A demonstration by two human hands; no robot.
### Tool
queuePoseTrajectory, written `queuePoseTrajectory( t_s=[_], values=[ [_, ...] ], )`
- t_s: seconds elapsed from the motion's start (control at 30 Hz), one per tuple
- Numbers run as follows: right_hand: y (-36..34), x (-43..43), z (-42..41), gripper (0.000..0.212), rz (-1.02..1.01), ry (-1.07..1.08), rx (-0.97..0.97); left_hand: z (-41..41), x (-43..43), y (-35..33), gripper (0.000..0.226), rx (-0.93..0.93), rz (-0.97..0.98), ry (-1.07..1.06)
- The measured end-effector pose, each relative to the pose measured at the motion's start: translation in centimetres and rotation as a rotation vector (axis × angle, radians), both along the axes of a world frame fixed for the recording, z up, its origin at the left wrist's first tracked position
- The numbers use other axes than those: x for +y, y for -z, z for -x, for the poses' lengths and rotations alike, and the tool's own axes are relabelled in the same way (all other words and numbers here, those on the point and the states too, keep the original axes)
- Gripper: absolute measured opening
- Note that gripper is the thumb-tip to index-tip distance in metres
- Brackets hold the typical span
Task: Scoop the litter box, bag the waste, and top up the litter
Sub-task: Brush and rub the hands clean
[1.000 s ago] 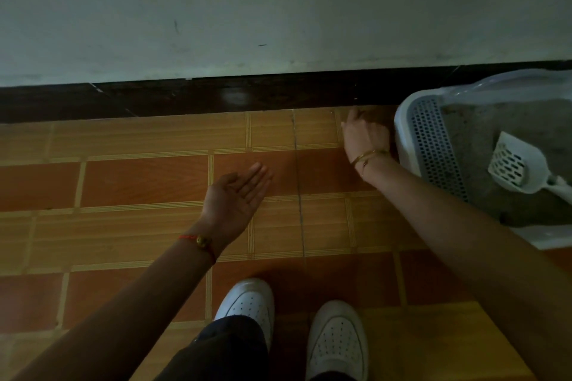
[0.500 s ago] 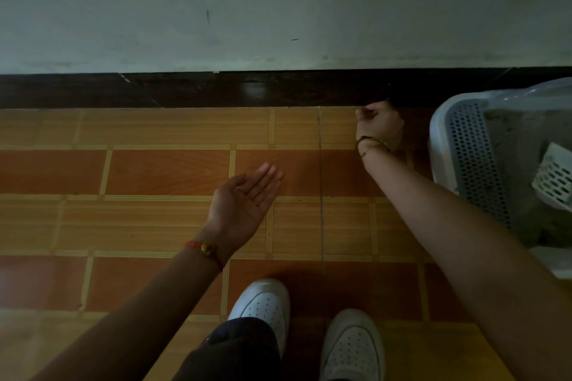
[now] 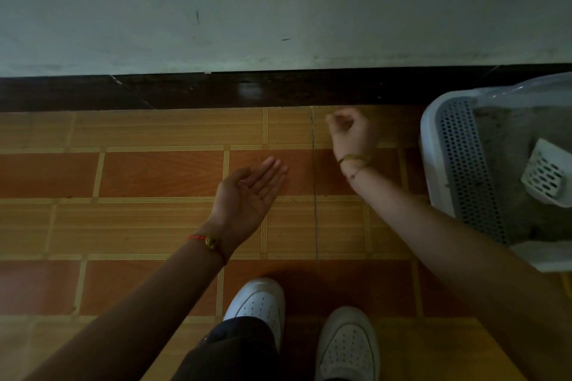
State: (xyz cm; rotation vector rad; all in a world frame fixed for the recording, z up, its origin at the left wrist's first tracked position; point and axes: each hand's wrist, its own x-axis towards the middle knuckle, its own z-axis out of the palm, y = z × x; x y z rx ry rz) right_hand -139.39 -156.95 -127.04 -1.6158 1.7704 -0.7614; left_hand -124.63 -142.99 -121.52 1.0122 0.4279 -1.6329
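A white litter box [image 3: 431, 145] sits at the right edge, partly cut off by the frame. It has a grey perforated panel [image 3: 464, 170] and grey litter [image 3: 507, 145] inside. A white slotted scoop [image 3: 546, 178] lies on the litter. My right hand [image 3: 351, 130] hovers over the tile floor just left of the box, fingers curled and pinched together; anything held is too small to see. My left hand [image 3: 250, 192] is held palm up with fingers apart above the tiles, holding nothing.
Orange and brown floor tiles [image 3: 154, 176] run up to a dark skirting board [image 3: 216, 90] below a pale wall. My two white shoes [image 3: 260, 303] stand on the floor at the bottom centre.
My right hand has lifted off the floor by the box corner and closed its fingers into a pinch. The view shifted left, so less of the litter box shows. My left hand stayed palm up.
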Motion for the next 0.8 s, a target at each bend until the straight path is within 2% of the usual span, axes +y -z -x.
queuePoseTrajectory(
  t_s=[0.1, 0.2, 0.3, 0.43, 0.6, 0.7, 0.8],
  values=[
    [-1.7, 4.7, -1.3, 0.011, 0.069, -0.247, -0.150, 0.6, -0.5, 0.2, 0.041, 0.004, 0.010, 0.006],
    [-2.8, 8.1, -1.4, 0.007, 0.165, -0.424, -0.110, 1.1, -0.8, 0.3, 0.042, -0.015, 0.019, 0.030],
    [-3.1, 9.1, -0.7, 0.007, 0.197, -0.505, -0.092, 1.5, -1.0, 0.2, 0.042, -0.038, 0.024, 0.070],
    [-2.7, 7.5, 2.0, 0.020, 0.178, -0.313, -0.005, 2.1, -1.3, 0.1, 0.040, 0.007, 0.036, 0.072],
    [-0.6, 2.7, 7.0, 0.018, 0.045, -0.135, 0.349, 2.5, -1.3, 0.1, 0.039, 0.014, 0.032, 0.076],
    [0.9, 1.1, 8.1, 0.026, -0.073, -0.111, 0.463, 2.6, -1.1, 0.1, 0.039, 0.022, 0.029, 0.095],
    [1.5, 0.1, 8.2, 0.026, -0.109, -0.114, 0.494, 2.4, -0.8, 0.1, 0.040, 0.024, 0.029, 0.098]
  ],
)
